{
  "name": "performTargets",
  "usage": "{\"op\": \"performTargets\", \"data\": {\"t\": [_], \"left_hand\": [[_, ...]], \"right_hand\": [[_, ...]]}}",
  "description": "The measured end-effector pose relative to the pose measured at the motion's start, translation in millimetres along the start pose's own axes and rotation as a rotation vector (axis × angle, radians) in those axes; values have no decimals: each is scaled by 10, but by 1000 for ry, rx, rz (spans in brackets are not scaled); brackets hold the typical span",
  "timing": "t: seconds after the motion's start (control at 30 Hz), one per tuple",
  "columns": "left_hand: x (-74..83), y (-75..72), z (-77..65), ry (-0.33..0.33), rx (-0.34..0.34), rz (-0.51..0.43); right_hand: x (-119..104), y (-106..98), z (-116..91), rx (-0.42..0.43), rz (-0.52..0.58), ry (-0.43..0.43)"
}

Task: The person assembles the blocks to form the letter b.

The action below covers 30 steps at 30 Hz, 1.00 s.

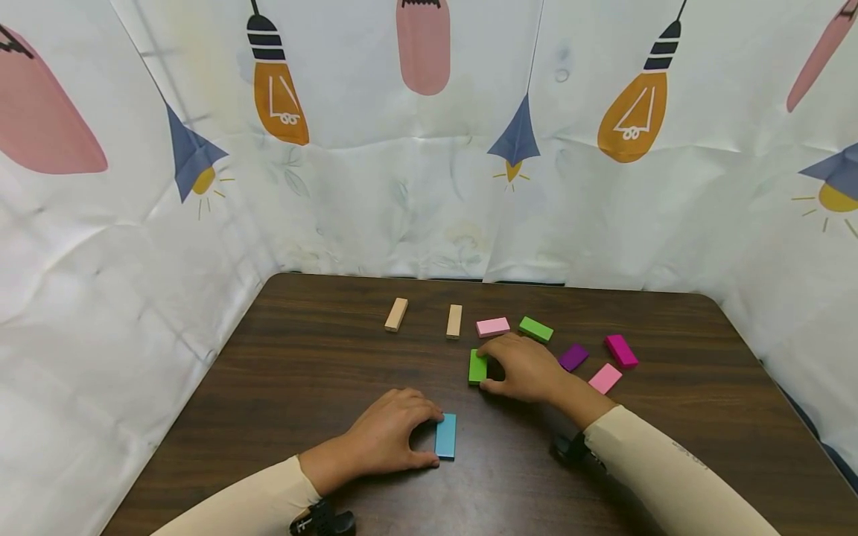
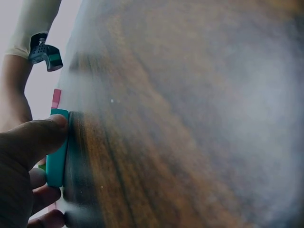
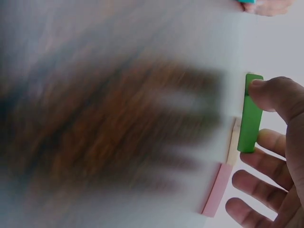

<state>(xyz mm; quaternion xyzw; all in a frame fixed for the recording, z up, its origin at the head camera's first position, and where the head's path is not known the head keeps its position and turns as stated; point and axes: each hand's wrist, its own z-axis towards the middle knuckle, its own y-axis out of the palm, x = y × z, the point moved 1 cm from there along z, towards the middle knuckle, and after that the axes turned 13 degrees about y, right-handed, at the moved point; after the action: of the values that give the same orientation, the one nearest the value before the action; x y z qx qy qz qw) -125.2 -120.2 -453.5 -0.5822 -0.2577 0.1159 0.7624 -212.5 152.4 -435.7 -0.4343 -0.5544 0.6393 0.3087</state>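
My left hand (image 1: pixel 389 435) pinches a light blue block (image 1: pixel 445 436) near the front middle of the table, thumb at its near end and fingertips at its far end. The left wrist view shows the thumb on this blue block (image 2: pixel 57 156). Farther off and to the right, my right hand (image 1: pixel 526 368) holds a green block (image 1: pixel 477 368) between thumb and fingers. In the right wrist view the thumb lies on one end of the green block (image 3: pixel 251 114), a finger at the other; the remaining fingers are spread apart from it.
Behind the hands lie two plain wooden blocks (image 1: pixel 396 315), a pink block (image 1: pixel 492 327) and another green block (image 1: pixel 535 330). Right of the right hand are a purple block (image 1: pixel 573 357), a magenta block (image 1: pixel 621 351) and a second pink block (image 1: pixel 605 378). A printed white curtain (image 1: pixel 402 208) surrounds the brown table (image 1: pixel 302 357).
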Motion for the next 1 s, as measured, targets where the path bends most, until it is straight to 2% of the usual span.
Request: {"op": "performTargets", "data": {"t": [1.0], "left_hand": [[-5, -1, -10, 20, 39, -20]], "right_hand": [[-331, 61, -68, -3, 57, -101]]}}
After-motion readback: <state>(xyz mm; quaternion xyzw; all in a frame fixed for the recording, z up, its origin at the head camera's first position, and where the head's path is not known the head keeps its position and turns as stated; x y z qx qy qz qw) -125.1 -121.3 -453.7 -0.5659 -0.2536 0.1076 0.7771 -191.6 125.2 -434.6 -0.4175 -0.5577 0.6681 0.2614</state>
